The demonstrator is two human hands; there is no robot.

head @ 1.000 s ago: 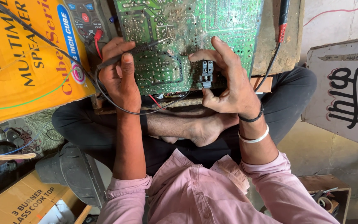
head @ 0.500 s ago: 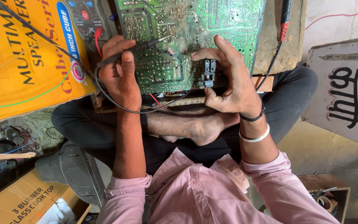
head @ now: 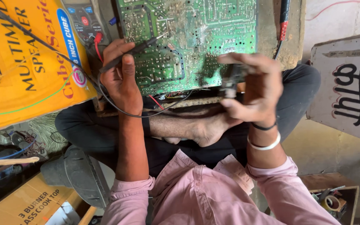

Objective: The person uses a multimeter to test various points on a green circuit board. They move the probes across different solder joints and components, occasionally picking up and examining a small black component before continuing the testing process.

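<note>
A green circuit board [head: 196,37] lies solder side up in front of my crossed legs. My left hand [head: 121,83] grips a black test probe [head: 136,51], whose tip rests on the board's left part; its black lead loops down under the hand. My right hand [head: 257,93], with a white bangle and a black band on the wrist, pinches a small black component [head: 230,81] at the board's near edge. This hand is motion-blurred. A multimeter [head: 84,21] lies just left of the board, with a red plug in it.
A big yellow carton [head: 21,62] fills the left. A red-and-black probe [head: 283,21] lies at the top right on a wooden slab. A white painted panel [head: 351,91] leans at the right. A cardboard box [head: 26,204] sits bottom left, a tape roll [head: 332,203] bottom right.
My right hand has shifted a little to the right with the black component and is now blurred. The left hand and its probe have stayed on the board.
</note>
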